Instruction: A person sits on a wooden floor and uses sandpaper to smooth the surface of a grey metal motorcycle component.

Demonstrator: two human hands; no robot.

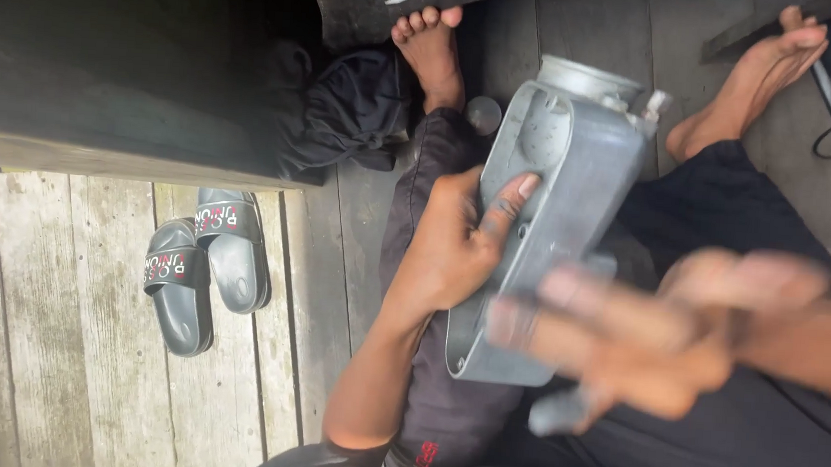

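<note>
Resting on the lap, grey metal casing [560, 223] sits clasped in left hand [453, 245].

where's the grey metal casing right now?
In the head view, the grey metal casing sits centre-right, resting on the person's lap. The left hand grips its left edge, and the blurred right hand is in front of its lower end.

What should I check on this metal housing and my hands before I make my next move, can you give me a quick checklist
1. Left hand grips the grey metal housing: ok, thumb and fingers clamp its edge.
2. Housing supported: ok, it lies across the lap.
3. Right hand position: cannot tell, blurred by motion in front of the housing.
4. Anything held in the right hand: cannot tell.
5. Bare feet out of the way: ok, both lie beyond the housing.
6. Sandals out of the way: ok, on the planks to the side.
</note>
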